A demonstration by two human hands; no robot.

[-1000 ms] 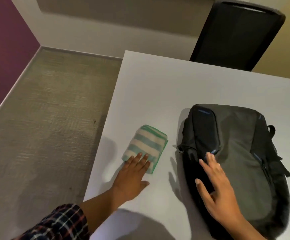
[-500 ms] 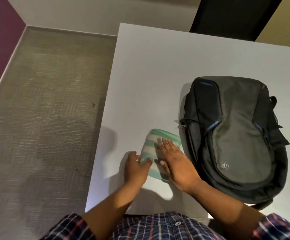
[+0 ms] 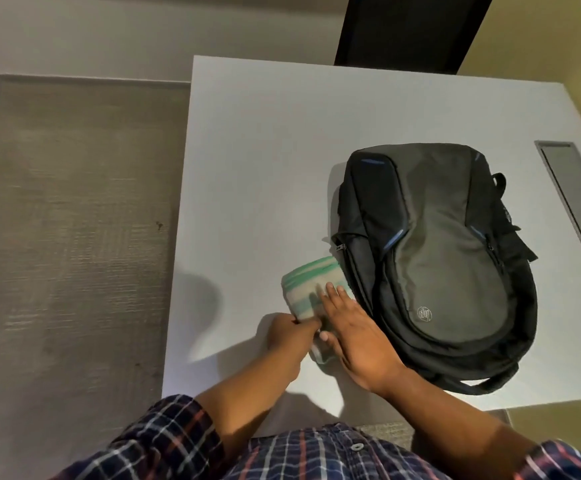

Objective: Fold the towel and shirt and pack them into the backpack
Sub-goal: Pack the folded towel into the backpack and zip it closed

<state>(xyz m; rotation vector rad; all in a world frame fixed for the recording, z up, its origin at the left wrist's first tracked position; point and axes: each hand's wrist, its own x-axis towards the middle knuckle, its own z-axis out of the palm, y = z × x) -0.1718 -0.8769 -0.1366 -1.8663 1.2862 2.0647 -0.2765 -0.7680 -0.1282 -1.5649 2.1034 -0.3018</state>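
Observation:
A folded towel (image 3: 311, 284) with green and white stripes lies on the white table (image 3: 265, 150), its right edge against the backpack. The black and grey backpack (image 3: 434, 258) lies flat with its zips closed. My left hand (image 3: 291, 341) grips the towel's near left corner. My right hand (image 3: 355, 330) lies flat on the towel's near half, fingers spread, covering it. No loose shirt shows on the table; only the plaid shirt I wear is in view.
A dark chair (image 3: 410, 29) stands beyond the table's far edge. A grey metal flap (image 3: 576, 202) is set into the table at the right. Carpeted floor (image 3: 74, 237) lies to the left of the table's edge.
My right hand left the backpack and came down on the towel. The towel slid right, against the backpack. My left hand went from flat on the towel to gripping its corner.

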